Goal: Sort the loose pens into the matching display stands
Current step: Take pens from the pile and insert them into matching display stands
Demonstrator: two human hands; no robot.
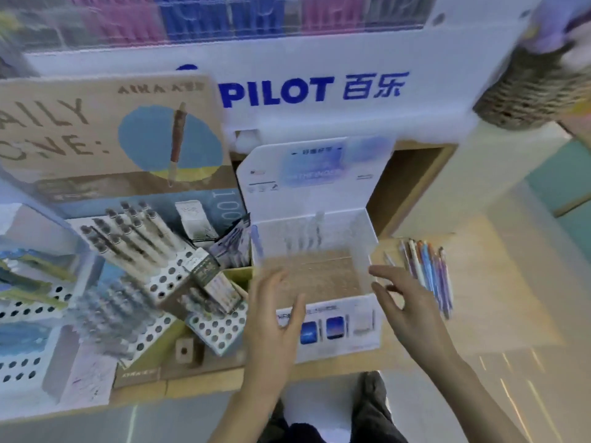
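Head cam: wood shelf [499, 282] w/ loose pens [428, 273], PILOT sign [307, 91] behind

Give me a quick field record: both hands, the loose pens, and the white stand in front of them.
left hand: open, fingers spread, at the white stand's front left edge; contact unclear
right hand: open, holding nothing, at the stand's front right corner
loose pens: bunched on the table, right of the stand
white stand: few pens at the back, blurred
perforated stand: left, partly filled
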